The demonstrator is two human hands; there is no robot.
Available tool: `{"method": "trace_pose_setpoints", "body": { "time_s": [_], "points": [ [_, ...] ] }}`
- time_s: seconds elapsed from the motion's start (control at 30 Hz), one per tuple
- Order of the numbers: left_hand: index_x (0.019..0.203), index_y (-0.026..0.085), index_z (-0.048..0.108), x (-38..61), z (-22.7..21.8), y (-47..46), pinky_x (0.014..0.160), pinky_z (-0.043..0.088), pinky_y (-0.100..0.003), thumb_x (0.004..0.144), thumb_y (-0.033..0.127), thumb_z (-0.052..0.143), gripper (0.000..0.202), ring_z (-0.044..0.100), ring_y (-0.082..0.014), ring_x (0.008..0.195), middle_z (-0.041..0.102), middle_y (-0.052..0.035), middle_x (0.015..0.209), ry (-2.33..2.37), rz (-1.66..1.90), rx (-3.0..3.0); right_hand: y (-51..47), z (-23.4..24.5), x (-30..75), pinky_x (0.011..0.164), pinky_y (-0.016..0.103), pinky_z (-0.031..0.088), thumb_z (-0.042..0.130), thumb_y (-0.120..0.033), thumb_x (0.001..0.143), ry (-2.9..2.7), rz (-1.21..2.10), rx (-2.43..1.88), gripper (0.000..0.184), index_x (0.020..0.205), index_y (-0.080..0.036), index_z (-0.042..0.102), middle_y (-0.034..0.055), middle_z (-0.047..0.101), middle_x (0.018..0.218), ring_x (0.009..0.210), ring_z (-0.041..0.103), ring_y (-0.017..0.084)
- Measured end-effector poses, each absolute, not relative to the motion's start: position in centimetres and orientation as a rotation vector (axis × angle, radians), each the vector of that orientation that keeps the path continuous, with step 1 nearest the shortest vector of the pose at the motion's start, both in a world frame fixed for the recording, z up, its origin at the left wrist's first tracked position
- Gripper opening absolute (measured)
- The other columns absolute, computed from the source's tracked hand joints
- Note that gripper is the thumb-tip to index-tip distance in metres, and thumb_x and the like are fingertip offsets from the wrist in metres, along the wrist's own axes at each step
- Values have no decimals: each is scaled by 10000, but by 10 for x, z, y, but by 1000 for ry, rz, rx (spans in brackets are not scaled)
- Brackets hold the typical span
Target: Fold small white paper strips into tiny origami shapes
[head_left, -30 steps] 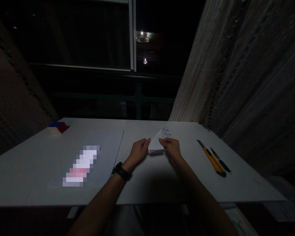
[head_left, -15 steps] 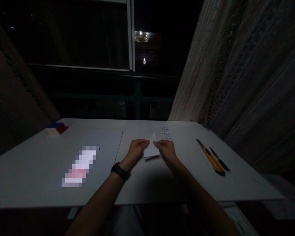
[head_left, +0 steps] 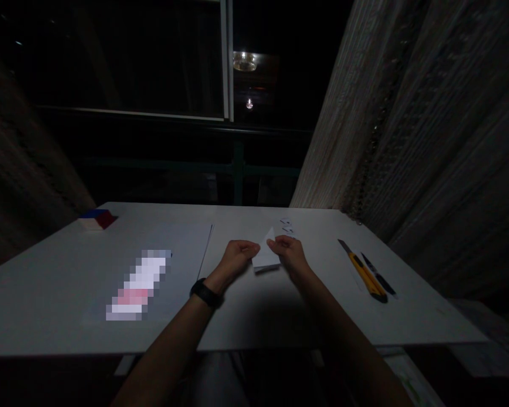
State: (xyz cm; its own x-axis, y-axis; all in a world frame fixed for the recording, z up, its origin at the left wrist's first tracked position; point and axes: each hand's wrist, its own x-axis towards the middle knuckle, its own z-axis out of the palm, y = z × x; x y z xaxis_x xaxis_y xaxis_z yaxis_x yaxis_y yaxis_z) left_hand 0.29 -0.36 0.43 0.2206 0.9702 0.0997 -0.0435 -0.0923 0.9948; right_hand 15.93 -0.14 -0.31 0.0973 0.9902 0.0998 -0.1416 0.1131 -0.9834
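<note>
A small folded white paper (head_left: 265, 255) with a pointed top sits between my two hands, just above the white table (head_left: 254, 316). My left hand (head_left: 236, 257), with a black watch on the wrist, pinches the paper's left edge. My right hand (head_left: 289, 253) pinches its right edge. Both hands have their fingers curled closed on it.
A large white sheet (head_left: 161, 265) lies to the left. A red and blue block (head_left: 96, 219) stands at the far left corner. A yellow utility knife (head_left: 362, 271) and a black pen (head_left: 379, 275) lie at the right. Small paper scraps (head_left: 287, 226) rest behind the hands.
The folded paper has been turned and narrowed between my fingers, and both hands drew slightly closer together; the view has shifted a little.
</note>
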Motion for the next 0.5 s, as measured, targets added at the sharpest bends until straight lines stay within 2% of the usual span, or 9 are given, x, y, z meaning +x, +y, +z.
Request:
{"method": "trace_pose_setpoints", "body": {
  "time_s": [0.07,0.23,0.37,0.5],
  "points": [
    [652,99,681,3,2,-4,567,378,-243,606,352,673,258,511,-121,564,617,-37,597,957,1056,1431,-3,-1,158,503,247,402,750,-377,505,-1062,1206,-1017,295,634,-142,626,0,613,547,487,532,123],
    [698,104,690,6,-1,-5,584,395,-257,611,335,664,248,535,-136,595,647,-55,665,943,982,1468,-2,0,158,493,262,405,788,-337,430,-913,1204,-1043,303,562,-126,614,7,600,513,471,528,130],
    [670,96,688,4,4,-6,526,375,-246,606,317,663,232,499,-117,516,623,-57,580,956,949,1448,1,3,167,439,250,373,795,-332,408,-808,1116,-1053,312,525,-129,589,1,568,475,426,497,120],
    [657,88,683,2,9,-6,530,378,-242,617,332,651,249,498,-117,523,610,-56,567,941,952,1464,0,3,166,416,243,356,778,-384,431,-831,1021,-1084,341,547,-130,584,-8,545,466,418,479,117]
  ]
}}
